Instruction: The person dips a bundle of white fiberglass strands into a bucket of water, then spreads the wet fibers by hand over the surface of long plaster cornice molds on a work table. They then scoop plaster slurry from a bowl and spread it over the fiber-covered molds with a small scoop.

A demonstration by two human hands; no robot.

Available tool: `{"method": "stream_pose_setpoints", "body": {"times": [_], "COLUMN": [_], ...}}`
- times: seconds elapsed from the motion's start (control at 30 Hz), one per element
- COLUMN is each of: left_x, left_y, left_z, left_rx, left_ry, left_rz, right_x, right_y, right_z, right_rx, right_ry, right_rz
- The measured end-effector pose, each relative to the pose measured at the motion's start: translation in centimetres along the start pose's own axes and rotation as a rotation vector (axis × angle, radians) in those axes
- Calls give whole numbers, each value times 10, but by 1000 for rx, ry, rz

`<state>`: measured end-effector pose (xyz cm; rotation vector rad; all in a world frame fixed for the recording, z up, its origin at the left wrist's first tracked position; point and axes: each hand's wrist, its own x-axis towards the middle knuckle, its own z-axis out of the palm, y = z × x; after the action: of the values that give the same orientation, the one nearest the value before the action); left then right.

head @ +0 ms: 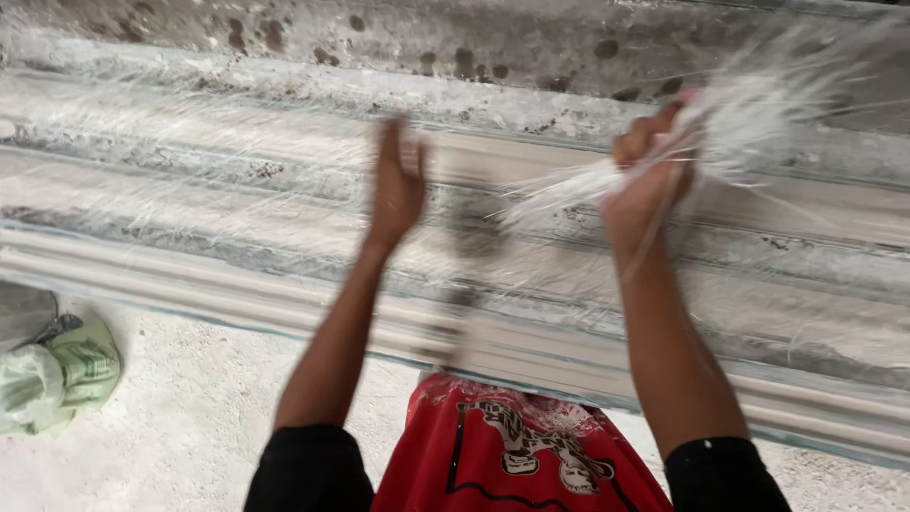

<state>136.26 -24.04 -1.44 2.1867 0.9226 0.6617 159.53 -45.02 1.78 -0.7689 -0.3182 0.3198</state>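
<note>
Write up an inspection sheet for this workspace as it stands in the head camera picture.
Surface: long ridged moulding bed, whitish, wet-looking, with thin fibres spread over it.
Job's things: bundle of white fibre strands gripped at one end and fanning out to the right above the bed.
Clutter: green-and-white sack lying on the floor at the left.
Grippers: right hand closed on the bundle; left hand open, fingers straight, edge-on and motion-blurred, holding nothing that can be seen.
Cables: nothing seen.
Surroundings: pale dusty floor; stained grey wall behind the bed; the person's red printed garment at the bottom edge.
</note>
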Motion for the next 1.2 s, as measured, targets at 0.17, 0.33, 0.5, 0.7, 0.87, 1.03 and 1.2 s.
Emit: {"method": "stream_pose_setpoints", "body": {"times": [0.17, 0.33, 0.5, 0.7, 0.87, 1.03, 1.2], "left_x": [-70, -40, -29, -8, -9, -11, -4], "left_y": [108, 114, 103, 66, 20, -13, -36], "left_z": [53, 22, 37, 114, 123, 86, 50], "left_rx": [-443, -145, -171, -4, 124, 252, 386], "left_ry": [-411, -212, -34, -16, 40, 157, 166], "left_rz": [-80, 25, 169, 275, 220, 145, 101], "right_x": [1, 62, 125, 140, 112, 86, 72], "right_y": [-14, -64, -131, -162, -163, -139, -100], "right_z": [18, -27, -102, -173, -168, -130, -100], "right_rx": [96, -94, -73, -85, -186, -182, -192], "right_ry": [-174, 46, 33, -147, 16, 80, 39], "right_rz": [42, -134, -316, -268, -329, -299, -278]}}
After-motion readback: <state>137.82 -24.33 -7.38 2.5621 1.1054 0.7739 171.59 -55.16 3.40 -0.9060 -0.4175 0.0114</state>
